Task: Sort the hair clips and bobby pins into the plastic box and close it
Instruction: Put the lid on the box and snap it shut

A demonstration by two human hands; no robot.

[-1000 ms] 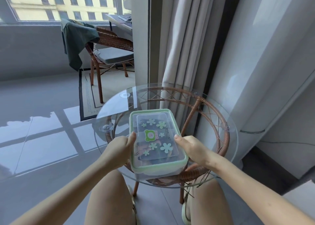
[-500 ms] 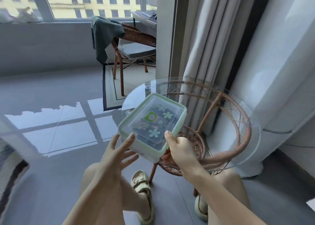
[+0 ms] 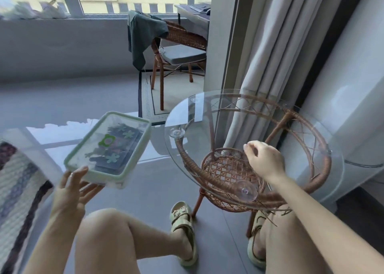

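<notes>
The clear plastic box with a pale green rim is closed and hangs tilted in the air, left of the table. Through its lid show flower-shaped hair clips and dark cards of pins. My left hand holds the box at its near corner, fingers spread beneath it and thumb at the rim. My right hand hovers over the round glass table, fingers loosely curled and holding nothing. No clips or pins lie on the glass.
The table has a rattan frame with a woven lower shelf. A curtain hangs right behind it. A rattan chair draped with a green cloth stands farther back. A patterned rug lies at the left; my knees and sandalled feet are below.
The box went from the table, held in both hands, to the air at the left. My right hand let go and drew back over the table; my left hand took the box.
</notes>
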